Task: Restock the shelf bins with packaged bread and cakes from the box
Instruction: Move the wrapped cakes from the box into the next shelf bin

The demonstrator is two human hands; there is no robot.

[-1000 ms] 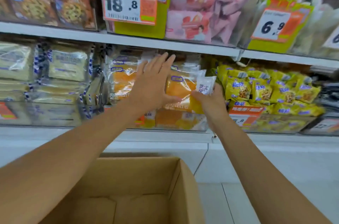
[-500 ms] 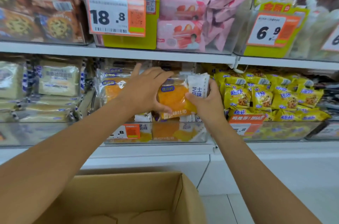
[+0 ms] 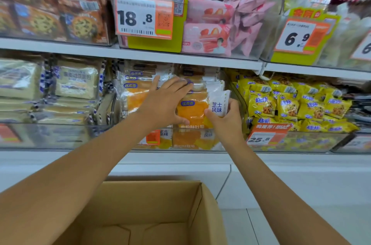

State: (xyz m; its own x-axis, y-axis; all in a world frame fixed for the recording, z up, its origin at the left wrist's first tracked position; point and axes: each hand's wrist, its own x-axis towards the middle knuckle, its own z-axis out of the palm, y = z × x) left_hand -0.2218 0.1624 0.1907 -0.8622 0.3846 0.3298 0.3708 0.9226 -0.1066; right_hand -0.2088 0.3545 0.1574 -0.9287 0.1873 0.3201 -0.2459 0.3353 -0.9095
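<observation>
Head view: both your arms reach up from the lower corners to the middle bin (image 3: 192, 141), a clear one on the lower shelf (image 3: 80, 156).

Your right hand (image 3: 226, 124) pinches the pack (image 3: 192, 113) by its white right end. The thumb is on the front and the fingers curl round behind the edge. The pack is orange with a blue label. It stands upright at the front of the bin, its lower edge just behind the clear front wall. It touches the stack (image 3: 136, 92) of like packs behind it and to its left.

Your left hand (image 3: 164, 104) lies flat across the pack's left side and the stack. The fingers are straight and point up and to the right, and the thumb rests on the pack's lower front. This hand presses and does not grip.

In the bin just to the left lie pale bread packs (image 3: 76, 82). In the bin just to the right are yellow packs (image 3: 289, 104), behind a 25.8 tag (image 3: 265, 138).

On the shelf above, from left to right, you see:
- cookie packs (image 3: 80, 23)
- pink packs (image 3: 208, 37) beside an 18.8 tag (image 3: 143, 16)
- a 6.9 tag (image 3: 299, 37)

The box (image 3: 206, 214) sits open between your forearms at the bottom of the view, well below the bin. Its bottom flaps are showing.
</observation>
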